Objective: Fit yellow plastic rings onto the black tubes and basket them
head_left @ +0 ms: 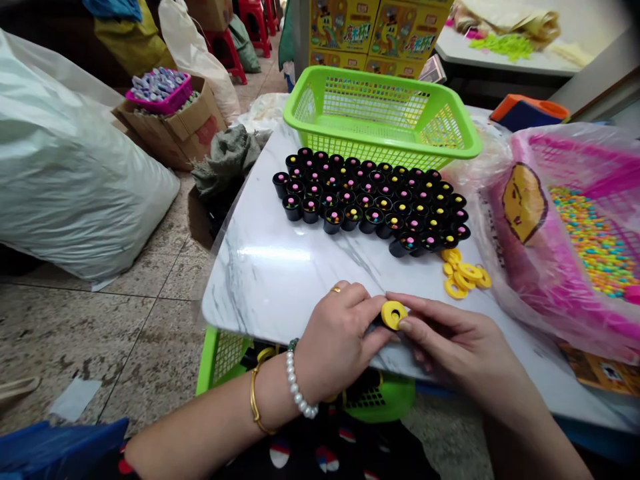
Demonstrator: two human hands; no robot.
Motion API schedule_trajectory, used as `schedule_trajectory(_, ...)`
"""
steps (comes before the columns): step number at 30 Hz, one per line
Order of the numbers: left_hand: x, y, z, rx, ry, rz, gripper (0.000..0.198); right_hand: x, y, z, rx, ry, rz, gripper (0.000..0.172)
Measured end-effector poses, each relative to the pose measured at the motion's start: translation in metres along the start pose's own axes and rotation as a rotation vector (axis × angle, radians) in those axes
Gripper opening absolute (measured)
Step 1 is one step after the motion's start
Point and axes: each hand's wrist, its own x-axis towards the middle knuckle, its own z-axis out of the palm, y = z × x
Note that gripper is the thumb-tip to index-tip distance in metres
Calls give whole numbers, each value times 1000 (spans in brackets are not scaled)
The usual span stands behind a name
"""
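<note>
In the head view, lower centre, the left hand grips a mostly hidden black cup; the right hand pinches the yellow ring topping it. The cup rows at centre appear ringless; loose rings lie right of centre.

On the left of the frame I see a big, bulging white sack on the speckled floor. Above it and towards the centre, I have an open cardboard box with a magenta basket of small purplish pieces on top. Red stools stand at the upper left, printed yellow cartons are stacked at top centre, and bright green scraps lie on another table at the upper right. Near my frame's lower left corner lies a pale paper sheet.
</note>
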Motion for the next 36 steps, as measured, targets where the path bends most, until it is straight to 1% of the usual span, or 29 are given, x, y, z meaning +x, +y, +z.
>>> schedule_trajectory(5, 1, 0, 1, 11, -5, 15, 24, 1, -6, -3, 3, -44, 18, 47)
schedule_trajectory(8, 1, -1, 1, 12, -4, 10, 23, 4, -9, -3, 12, -55, 6, 44)
schedule_trajectory(10, 1, 0, -2, 5, -14, 7, 22, 6, -9, -4, 7, -79, -15, 41)
schedule_trajectory(12, 2, 2, -9, -11, -53, -11, 22, 9, -8, -5, 8, -115, -17, 39)
schedule_trajectory(14, 4, 7, -18, -84, -140, -63, 23, 11, -6, -5, 30, -152, -6, 39)
schedule_trajectory(16, 8, 11, -27, -218, -243, -158, 22, 12, -5, -5, 61, -188, -6, 39)
schedule_trajectory(17, 10, 13, -29, -282, -277, -212, 23, 13, -5, -5, 78, -206, -8, 38)
schedule_trajectory(18, 13, 14, -30, -333, -293, -268, 25, 13, -6, -4, 95, -221, -8, 37)
schedule_trajectory(20, 17, 15, -28, -387, -281, -364, 29, 13, -6, -3, 125, -236, 7, 34)
schedule_trajectory(22, 22, 14, -23, -409, -259, -412, 26, 13, -6, -2, 142, -221, 31, 29)
schedule_trajectory(23, 23, 13, -21, -411, -255, -413, 24, 13, -6, -2, 149, -209, 39, 28)
schedule_trajectory(25, 26, 11, -17, -379, -239, -373, 25, 13, -5, -1, 179, -181, 43, 27)
schedule_trajectory(27, 26, 11, -15, -332, -223, -328, 27, 12, -3, 1, 232, -161, 40, 30)
schedule_trajectory(29, 22, 12, -15, -301, -197, -308, 27, 12, -3, 4, 267, -161, 38, 34)
schedule_trajectory(31, 15, 11, -15, -292, -162, -283, 22, 14, -4, 7, 281, -168, 37, 37)
schedule_trajectory(32, 12, 10, -14, -291, -136, -246, 22, 15, -4, 8, 283, -162, 31, 37)
schedule_trajectory(35, 3, 7, -10, -239, -70, -77, 38, 14, -4, 9, 292, -121, -20, 37)
schedule_trajectory(36, 1, 6, -9, -200, -55, -37, 38, 11, -2, 8, 299, -122, -34, 36)
